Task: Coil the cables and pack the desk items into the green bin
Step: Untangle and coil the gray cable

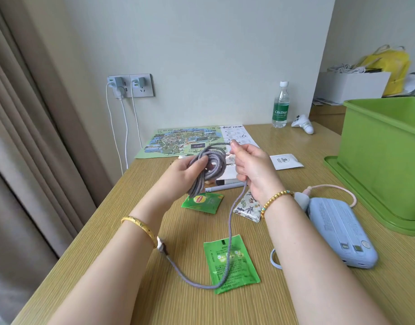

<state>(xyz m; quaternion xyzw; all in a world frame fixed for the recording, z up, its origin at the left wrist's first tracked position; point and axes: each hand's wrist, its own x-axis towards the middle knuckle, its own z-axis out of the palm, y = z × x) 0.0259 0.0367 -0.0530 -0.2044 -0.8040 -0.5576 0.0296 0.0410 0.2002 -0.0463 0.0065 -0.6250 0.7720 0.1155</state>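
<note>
A: Head view: left hand (187,174) grips the coiled grey cable (208,167), held above the surface (154,301).

B: Right hand (253,170)?

A: Pinching the same cable near its upper loop. Loose tail drops across a green tea packet (231,266); plug lies by the left wrist.

B: Green bin (384,156)?

A: Far right, on its lid. Blue power bank (340,233) just beside it.

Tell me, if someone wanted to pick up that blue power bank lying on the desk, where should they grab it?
Probably across its long sides near the middle, coming down from above. The power bank lies flat on the desk, its broad face up, so the two long edges are free. Avoid the far end, where a pink cable is plugged in, and the green bin stands close by.
</note>
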